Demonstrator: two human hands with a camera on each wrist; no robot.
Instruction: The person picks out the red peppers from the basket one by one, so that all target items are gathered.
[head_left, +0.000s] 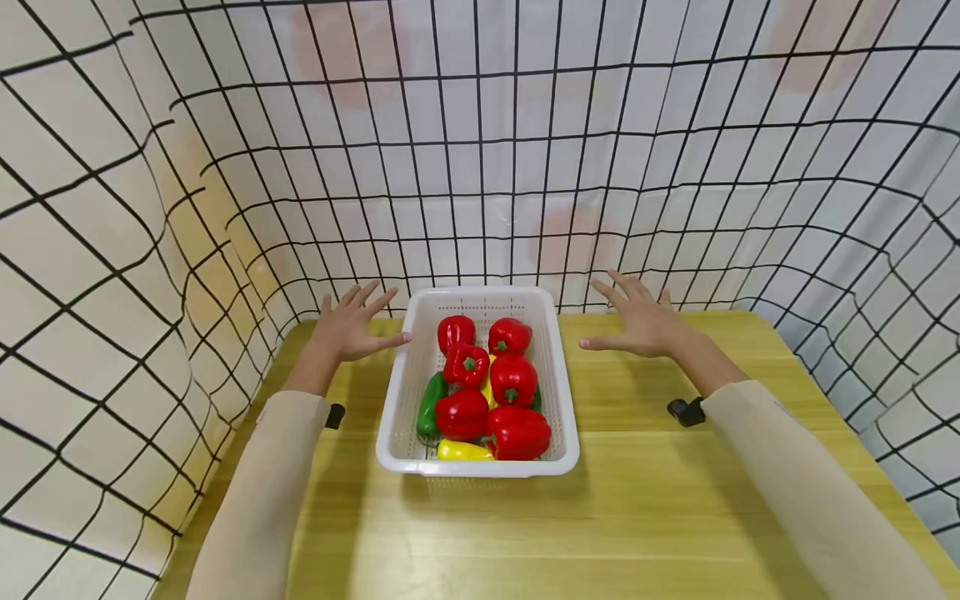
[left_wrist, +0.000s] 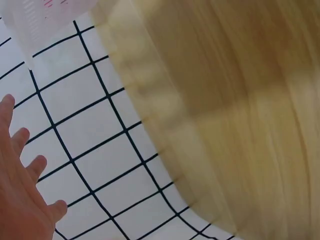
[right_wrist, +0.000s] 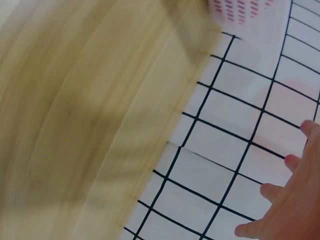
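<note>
A white plastic basket (head_left: 480,468) with perforated walls stands on the wooden table. Inside lie several red bell peppers (head_left: 513,379), a long green pepper (head_left: 431,404) at the left and a yellow pepper (head_left: 463,451) by the near wall. More yellow and green shows partly hidden among the red ones. My left hand (head_left: 351,327) is spread beside the basket's left side, its thumb tip close to the rim. On the other side my right hand (head_left: 641,321) is spread too, a little apart from the basket. Neither hand holds anything.
Behind and on both sides hangs a white cloth with a black grid (head_left: 517,167). The wooden table (head_left: 487,542) reaches back to that cloth. Dark wrist devices show at the left cuff (head_left: 334,416) and right cuff (head_left: 686,412).
</note>
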